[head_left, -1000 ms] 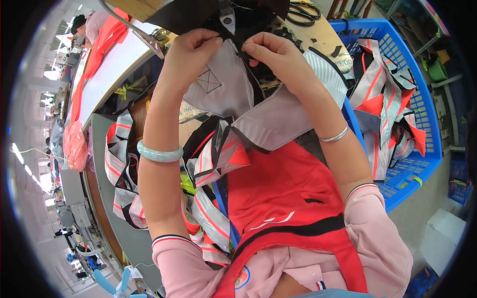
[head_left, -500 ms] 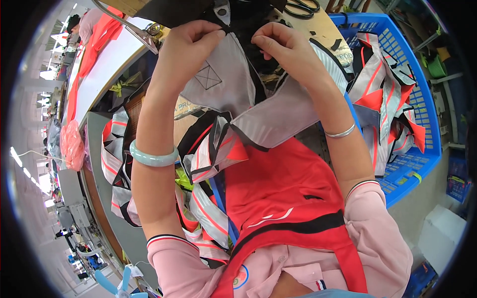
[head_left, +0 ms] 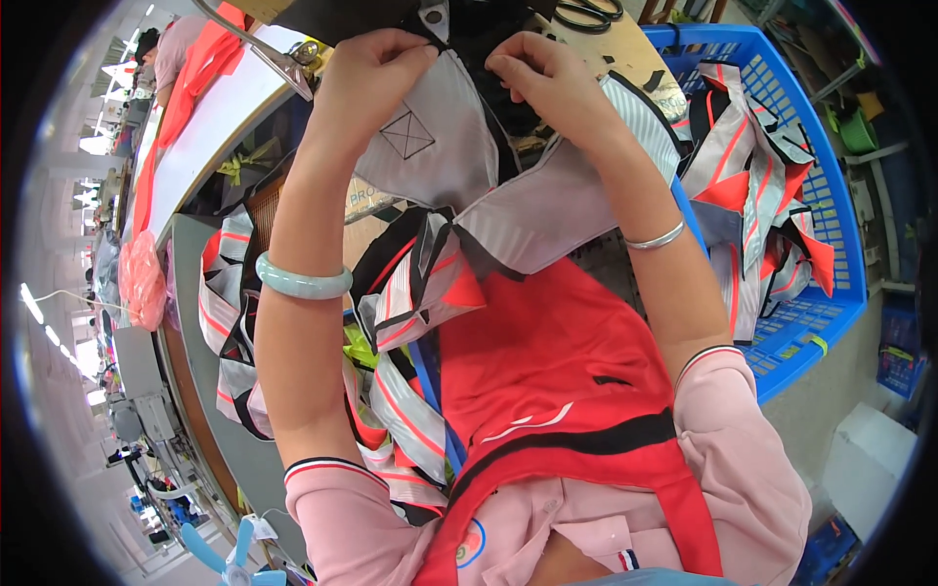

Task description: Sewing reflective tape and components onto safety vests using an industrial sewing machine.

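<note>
Both hands (head_left: 376, 73) on grey fabric piece (head_left: 440, 146)

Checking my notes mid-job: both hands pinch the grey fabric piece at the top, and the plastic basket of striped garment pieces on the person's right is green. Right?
Not quite. The head view shows the plastic basket of striped garment pieces is blue, not green. The rest holds: the left hand and right hand pinch the grey fabric piece.

Left hand (head_left: 376, 73), right hand (head_left: 542, 73) pinch grey fabric piece (head_left: 440, 146).

pink short sleeves, striped cuffs | red apron (head_left: 547, 391) | green bangle (head_left: 301, 281) | silver bracelet (head_left: 655, 237)
</note>
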A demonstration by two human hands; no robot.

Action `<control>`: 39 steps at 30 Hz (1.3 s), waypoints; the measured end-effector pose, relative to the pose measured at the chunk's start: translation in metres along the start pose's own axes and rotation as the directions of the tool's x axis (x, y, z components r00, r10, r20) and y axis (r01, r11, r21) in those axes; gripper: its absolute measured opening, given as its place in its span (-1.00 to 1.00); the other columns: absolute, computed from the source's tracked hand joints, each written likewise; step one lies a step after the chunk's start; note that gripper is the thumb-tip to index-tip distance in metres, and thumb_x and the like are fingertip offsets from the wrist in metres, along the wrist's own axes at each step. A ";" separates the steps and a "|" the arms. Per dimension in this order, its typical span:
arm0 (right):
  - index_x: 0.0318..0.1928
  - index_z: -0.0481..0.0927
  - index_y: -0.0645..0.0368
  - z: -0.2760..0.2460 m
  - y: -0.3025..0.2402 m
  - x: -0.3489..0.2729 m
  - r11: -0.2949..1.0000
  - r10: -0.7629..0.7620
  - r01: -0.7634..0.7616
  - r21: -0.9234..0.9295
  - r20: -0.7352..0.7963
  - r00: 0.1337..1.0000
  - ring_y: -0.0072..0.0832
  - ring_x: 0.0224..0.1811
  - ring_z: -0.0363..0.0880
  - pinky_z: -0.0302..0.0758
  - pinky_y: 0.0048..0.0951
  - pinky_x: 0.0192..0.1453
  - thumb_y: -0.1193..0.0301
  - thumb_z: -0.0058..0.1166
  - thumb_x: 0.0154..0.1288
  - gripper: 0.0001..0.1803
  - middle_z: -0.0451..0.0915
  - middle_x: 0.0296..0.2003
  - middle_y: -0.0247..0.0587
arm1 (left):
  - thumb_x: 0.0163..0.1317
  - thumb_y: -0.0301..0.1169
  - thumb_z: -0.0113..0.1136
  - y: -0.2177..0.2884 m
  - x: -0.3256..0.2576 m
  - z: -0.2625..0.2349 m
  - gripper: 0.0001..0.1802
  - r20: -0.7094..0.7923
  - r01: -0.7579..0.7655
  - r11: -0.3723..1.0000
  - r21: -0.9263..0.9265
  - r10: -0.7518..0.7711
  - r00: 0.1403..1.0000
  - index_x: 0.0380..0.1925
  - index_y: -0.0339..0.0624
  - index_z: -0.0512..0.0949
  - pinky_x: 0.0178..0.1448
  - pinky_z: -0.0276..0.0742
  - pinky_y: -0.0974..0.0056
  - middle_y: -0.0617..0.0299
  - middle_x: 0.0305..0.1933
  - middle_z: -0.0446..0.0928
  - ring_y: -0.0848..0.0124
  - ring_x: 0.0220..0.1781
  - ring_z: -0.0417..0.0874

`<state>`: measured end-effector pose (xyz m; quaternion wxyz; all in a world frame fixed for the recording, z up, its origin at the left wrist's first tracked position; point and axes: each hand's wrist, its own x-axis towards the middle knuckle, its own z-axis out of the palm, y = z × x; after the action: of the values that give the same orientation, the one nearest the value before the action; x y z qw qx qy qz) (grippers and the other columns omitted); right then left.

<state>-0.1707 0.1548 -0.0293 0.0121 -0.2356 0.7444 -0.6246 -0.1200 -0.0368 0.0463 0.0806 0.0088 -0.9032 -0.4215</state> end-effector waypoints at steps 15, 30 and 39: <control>-0.23 0.59 0.25 -0.001 -0.025 -0.020 0.982 -0.103 0.102 0.161 -0.001 0.995 -0.66 -0.50 0.38 0.36 -0.53 -0.41 0.34 0.09 0.30 -0.79 0.49 -0.55 -0.39 | 0.19 -0.31 0.24 0.005 -0.034 -0.003 -0.67 -0.106 -0.058 0.996 -0.065 0.051 0.993 -0.17 -0.37 0.60 -0.19 0.42 0.45 0.28 -0.39 0.60 0.58 -0.34 0.52; -0.28 0.54 0.24 -0.003 -0.021 0.014 0.986 -0.082 0.097 0.136 -0.117 0.990 -0.64 -0.47 0.42 0.39 -0.56 -0.37 0.33 0.04 0.35 -0.80 0.47 -0.53 -0.40 | 0.19 -0.30 0.26 0.001 -0.001 -0.002 -0.67 -0.017 -0.003 1.000 -0.023 0.002 1.000 -0.14 -0.32 0.62 -0.09 0.39 0.48 0.31 -0.29 0.60 0.59 -0.24 0.51; -0.21 0.59 0.24 -0.001 0.011 0.027 0.988 0.071 -0.047 0.148 -0.162 0.984 -0.53 -0.45 0.49 0.43 -0.49 -0.31 0.27 0.07 0.30 -0.74 0.56 -0.48 -0.30 | 0.19 -0.30 0.26 -0.005 0.000 -0.005 -0.66 -0.026 -0.006 0.999 -0.040 0.005 1.000 -0.13 -0.33 0.61 -0.08 0.40 0.47 0.30 -0.28 0.61 0.58 -0.23 0.52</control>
<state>-0.1984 0.1469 -0.0317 -0.0148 -0.1588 0.7027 -0.6934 -0.1200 -0.0434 0.0458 0.0934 0.0101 -0.8935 -0.4391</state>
